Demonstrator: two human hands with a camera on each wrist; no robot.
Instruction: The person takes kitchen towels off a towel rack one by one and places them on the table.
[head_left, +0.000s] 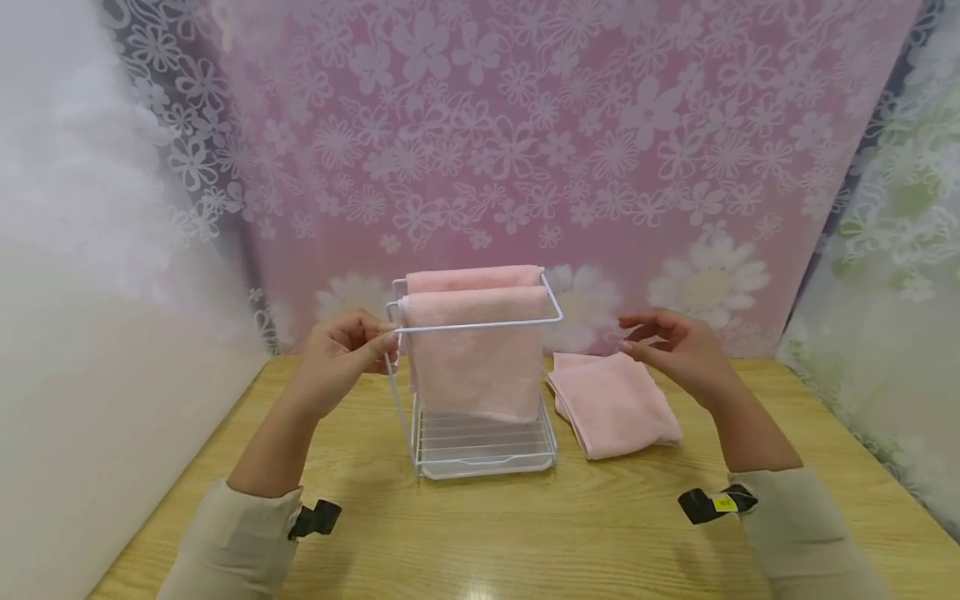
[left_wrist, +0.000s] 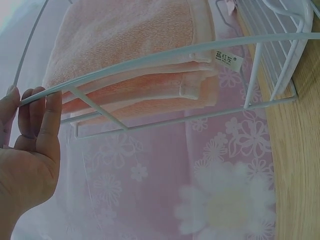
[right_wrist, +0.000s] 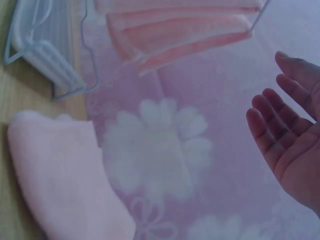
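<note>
A white wire rack [head_left: 557, 302] stands on the table with pink towels [head_left: 480, 367] draped over its upper bars. At the rack's upper left corner, my left hand [head_left: 341, 358] pinches the wire between thumb and fingers; the left wrist view shows the fingertips on the bar [left_wrist: 150, 59]. My right hand [head_left: 678, 350] hovers in the air with fingers loosely bent and nothing in them. Below and left of it lies a folded pink towel [head_left: 618, 408] on the table, also seen in the right wrist view [right_wrist: 65, 175]. A small label [left_wrist: 229, 60] hangs off a draped towel.
A clear tray [head_left: 487, 468] sits at the rack's base, under a wire shelf. The wooden table [head_left: 480, 542] meets a pink flowered backdrop [head_left: 510, 150] behind, with pale panels on both sides. Each sleeve cuff carries a black strap mount [head_left: 318, 518].
</note>
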